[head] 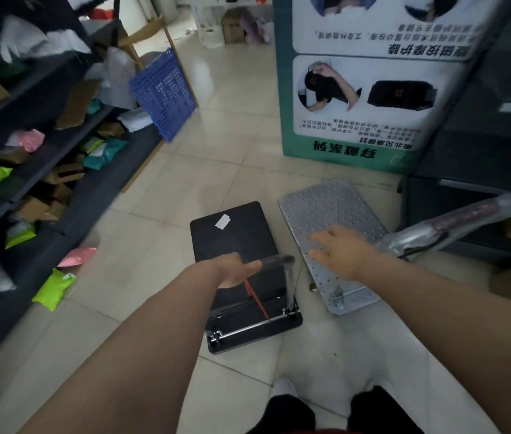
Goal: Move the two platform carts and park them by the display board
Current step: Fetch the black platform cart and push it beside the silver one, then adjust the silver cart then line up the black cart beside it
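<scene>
Left hand (238,270) is wrapped over the handle bar (276,260) of the black cart (241,270); fingers are curled on the bar, though their tips are hidden behind it. The black cart sits on the tiled floor (154,277) at 6 o'clock from the display board (363,83), its deck pointing toward the board, well short of it. A white label (222,221) lies on the deck's far end; a red strap (257,300) runs down near the handle hinge.

Judged step: the black cart is being steered up to the board. The push is best kept low and straight along the deck's long axis, so the far edge stops just short of the board's foot and does not clip the grey cart at 3 o'clock.

The grey cart (332,233) is a perforated metal deck, set at an angle, its far corner near the board's base. Its plastic-wrapped handle (454,223) sticks out toward 3 o'clock. It looks roughly parked already.

Right hand (340,250) hovers over the grey deck, fingers spread, holding nothing; contact with the deck cannot be told.
</scene>
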